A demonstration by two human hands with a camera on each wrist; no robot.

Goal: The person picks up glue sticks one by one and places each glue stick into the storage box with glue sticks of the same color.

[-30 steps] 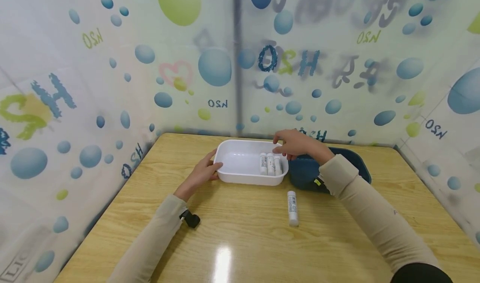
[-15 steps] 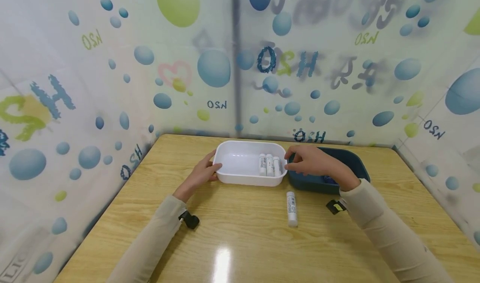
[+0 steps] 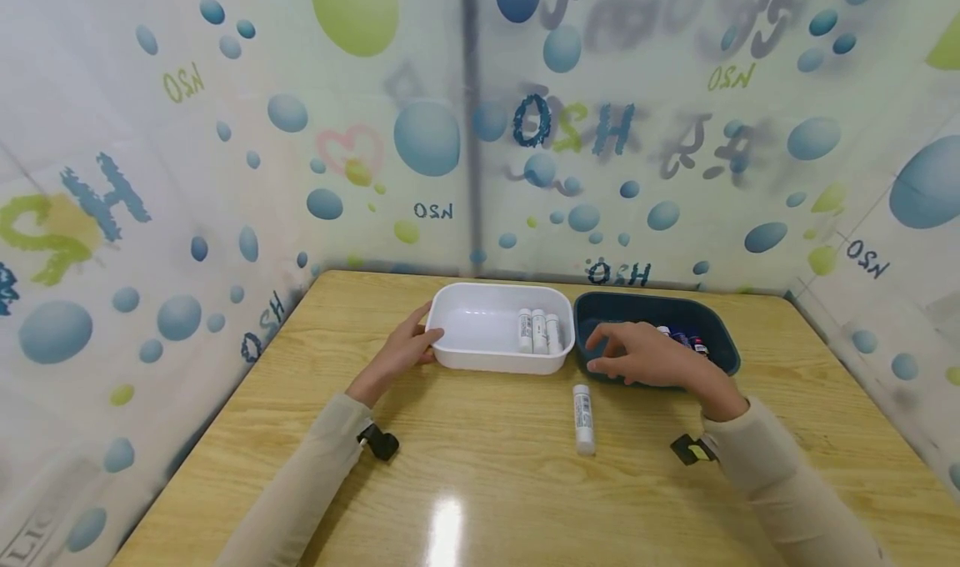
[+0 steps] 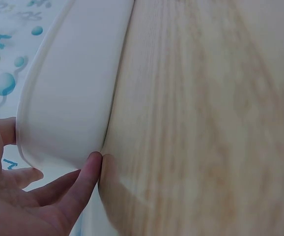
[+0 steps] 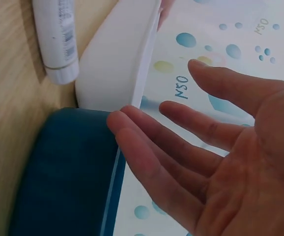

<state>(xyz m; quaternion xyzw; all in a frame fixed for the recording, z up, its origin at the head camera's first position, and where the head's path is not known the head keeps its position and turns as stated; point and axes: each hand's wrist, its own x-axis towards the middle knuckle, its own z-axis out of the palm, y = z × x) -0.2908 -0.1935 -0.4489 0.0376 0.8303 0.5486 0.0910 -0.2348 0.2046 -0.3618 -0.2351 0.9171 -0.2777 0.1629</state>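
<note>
A white plastic tray (image 3: pixel 480 361) stands on the table, with several white tubes lying side by side in its right part; one is a white capped tube (image 3: pixel 539 332). My left hand (image 3: pixel 402 348) grips the tray's left end, thumb over the rim and fingers against the outer wall, as the left wrist view also shows. Over the front left of a dark blue bin (image 3: pixel 637 300) hovers my right hand (image 3: pixel 648 354), its fingers loosely bent and holding nothing. Another white tube (image 3: pixel 583 419) lies on the table in front of the gap between the containers.
Small dark bottles (image 3: pixel 697 346) show in the right part of the bin, partly hidden by my right hand. The bin stands right beside the tray. A printed sheet wall (image 3: pixel 420 242) rises behind the wooden table (image 3: pixel 487 484).
My right hand has come back from above the tray's right end, moving right and nearer to me, over the dark bin. The left hand stays on the tray, and the tubes lie as before.
</note>
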